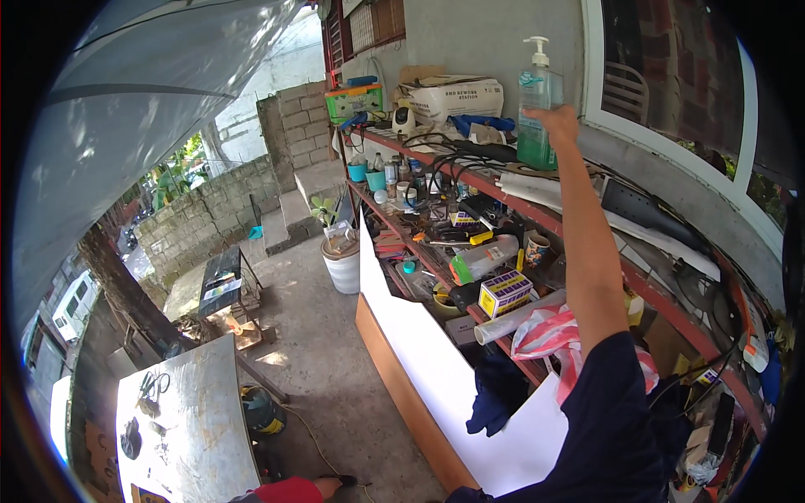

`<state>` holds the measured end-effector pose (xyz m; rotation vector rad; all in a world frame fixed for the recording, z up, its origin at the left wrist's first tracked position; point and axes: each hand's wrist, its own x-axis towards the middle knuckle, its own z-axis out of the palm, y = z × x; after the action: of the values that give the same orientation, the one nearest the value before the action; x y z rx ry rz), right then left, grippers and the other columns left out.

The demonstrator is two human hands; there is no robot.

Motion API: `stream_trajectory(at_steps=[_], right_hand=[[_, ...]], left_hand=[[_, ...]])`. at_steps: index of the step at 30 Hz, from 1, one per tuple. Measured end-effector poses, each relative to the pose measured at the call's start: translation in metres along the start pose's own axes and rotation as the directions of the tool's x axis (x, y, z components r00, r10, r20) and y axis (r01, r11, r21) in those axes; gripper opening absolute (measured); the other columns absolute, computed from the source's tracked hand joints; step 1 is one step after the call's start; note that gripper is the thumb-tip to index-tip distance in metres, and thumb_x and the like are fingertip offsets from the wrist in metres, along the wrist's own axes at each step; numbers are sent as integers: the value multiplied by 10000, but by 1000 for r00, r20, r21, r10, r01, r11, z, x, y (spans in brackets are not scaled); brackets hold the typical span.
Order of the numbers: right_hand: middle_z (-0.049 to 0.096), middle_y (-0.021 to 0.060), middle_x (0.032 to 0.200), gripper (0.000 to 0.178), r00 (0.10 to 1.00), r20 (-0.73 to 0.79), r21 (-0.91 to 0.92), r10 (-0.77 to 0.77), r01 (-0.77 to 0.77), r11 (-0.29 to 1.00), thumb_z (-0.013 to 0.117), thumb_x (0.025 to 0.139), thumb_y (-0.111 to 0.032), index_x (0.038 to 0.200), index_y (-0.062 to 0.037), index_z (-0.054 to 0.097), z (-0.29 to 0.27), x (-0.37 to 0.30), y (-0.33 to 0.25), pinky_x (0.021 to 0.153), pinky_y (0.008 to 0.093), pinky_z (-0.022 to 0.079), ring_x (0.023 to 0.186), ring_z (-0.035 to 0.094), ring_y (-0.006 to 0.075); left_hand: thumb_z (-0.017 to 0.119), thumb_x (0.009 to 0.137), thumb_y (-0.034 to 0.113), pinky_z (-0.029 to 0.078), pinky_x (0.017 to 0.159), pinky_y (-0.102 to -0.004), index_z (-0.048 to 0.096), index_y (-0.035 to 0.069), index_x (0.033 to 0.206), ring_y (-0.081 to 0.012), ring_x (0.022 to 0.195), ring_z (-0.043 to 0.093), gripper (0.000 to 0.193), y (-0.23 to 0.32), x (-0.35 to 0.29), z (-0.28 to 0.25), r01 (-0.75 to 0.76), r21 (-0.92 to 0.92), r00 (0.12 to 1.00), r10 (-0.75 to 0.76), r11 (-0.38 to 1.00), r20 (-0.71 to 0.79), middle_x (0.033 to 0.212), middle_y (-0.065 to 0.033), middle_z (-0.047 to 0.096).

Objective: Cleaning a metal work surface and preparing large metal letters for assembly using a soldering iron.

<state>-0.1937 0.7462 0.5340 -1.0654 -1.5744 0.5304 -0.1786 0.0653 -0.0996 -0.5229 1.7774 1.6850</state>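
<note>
The right hand [560, 126] has its fingers wrapped on the bottle [537, 147], far fingertips hidden, while the left hand is out of view. The bottle is over the top shelf [538, 216], base contact uncertain; good handling calls for a firm grip round its body, kept level and clear of the cables [436, 141]. Its long axis stands near vertical, pump [540, 55] uppermost, nozzle pointing left.
</note>
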Motion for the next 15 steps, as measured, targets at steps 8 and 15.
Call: stream_trajectory(at_steps=[8,15], right_hand=[[661,238,1065,851,998,-61,66,-27,31,997,920,452,-458,1050,73,632,14,11,-5,853,414,512,1000,656,323],[682,207,1017,869,987,-140,-16,-77,75,997,919,439,-514,1037,49,635,43,18,-9,840,409,516,970,663,324]], left_hand=[[571,948,203,519,684,-392,624,-2,1107,-237,780,617,264,18,28,11,8,18,1000,-8,1000,23,924,-117,641],[566,950,196,519,676,-391,626,-3,1098,-237,771,615,255,51,71,21,40,26,998,-41,999,53,908,-118,639]])
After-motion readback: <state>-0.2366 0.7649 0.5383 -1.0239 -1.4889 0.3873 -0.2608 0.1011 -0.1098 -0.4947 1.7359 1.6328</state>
